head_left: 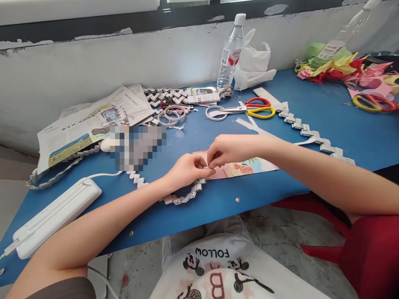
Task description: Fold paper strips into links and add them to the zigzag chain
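A zigzag chain of folded newspaper (197, 189) curves across the blue table and passes under my left forearm. Its upper end is pinched between the thumb and fingers of my left hand (187, 170). My right hand (222, 148) meets the left from above, its fingertips closed together at that same end. Whatever small piece they grip is mostly hidden. Beneath both hands lies a printed card (246, 169) with a cartoon picture.
Scissors (260, 109), tape rolls (172, 116) and a water bottle (229, 56) stand behind my hands. A second folded chain (308, 132) lies right, near a paper strip (268, 133). Newspapers (93, 124) and a white power strip (59, 218) occupy the left side.
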{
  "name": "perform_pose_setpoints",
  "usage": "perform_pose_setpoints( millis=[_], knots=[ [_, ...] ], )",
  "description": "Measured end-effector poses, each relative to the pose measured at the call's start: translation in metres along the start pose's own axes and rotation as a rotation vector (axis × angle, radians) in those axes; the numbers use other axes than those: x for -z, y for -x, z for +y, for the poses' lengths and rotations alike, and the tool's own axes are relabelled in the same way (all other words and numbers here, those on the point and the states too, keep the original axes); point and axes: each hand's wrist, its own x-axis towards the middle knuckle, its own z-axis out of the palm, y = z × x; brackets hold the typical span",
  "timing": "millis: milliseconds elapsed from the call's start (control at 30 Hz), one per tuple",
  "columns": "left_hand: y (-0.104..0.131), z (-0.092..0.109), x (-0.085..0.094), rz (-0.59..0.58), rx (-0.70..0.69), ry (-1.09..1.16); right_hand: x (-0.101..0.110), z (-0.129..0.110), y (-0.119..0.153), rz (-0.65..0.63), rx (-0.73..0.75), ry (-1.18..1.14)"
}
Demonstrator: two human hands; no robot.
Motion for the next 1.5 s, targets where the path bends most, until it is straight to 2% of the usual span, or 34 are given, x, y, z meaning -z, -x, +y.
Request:
perform_pose_setpoints(
  millis=[167,400,633,833,1067,1267,1400,1500],
  knots=[
    [-0.001,-0.002,0.001,-0.04,-0.014,0.022,0.006,-0.008,-0.006,-0.07,-0.073,-0.032],
    [-0.001,-0.004,0.003,-0.089,-0.036,0.051,0.002,0.007,-0.008,-0.086,-0.039,-0.147],
    [0.0,-0.002,0.003,-0.102,-0.032,0.014,-0.001,0.021,-0.01,-0.098,-0.078,-0.258],
    [-0.001,-0.003,0.004,-0.128,-0.05,0.027,-0.002,0.02,-0.011,-0.108,-0.089,-0.268],
    [-0.003,-0.005,0.005,-0.082,-0.033,0.067,0.0,0.014,-0.01,-0.013,-0.087,-0.212],
    [0.001,-0.003,0.004,-0.02,-0.035,0.143,-0.003,0.025,-0.004,0.144,-0.088,-0.372],
    [0.002,-0.002,0.004,-0.023,-0.025,0.176,-0.014,0.025,0.001,0.111,-0.031,-0.319],
    [0.0,-0.001,0.006,-0.053,0.002,0.199,-0.019,0.023,0.0,0.152,0.043,-0.227]
  ],
)
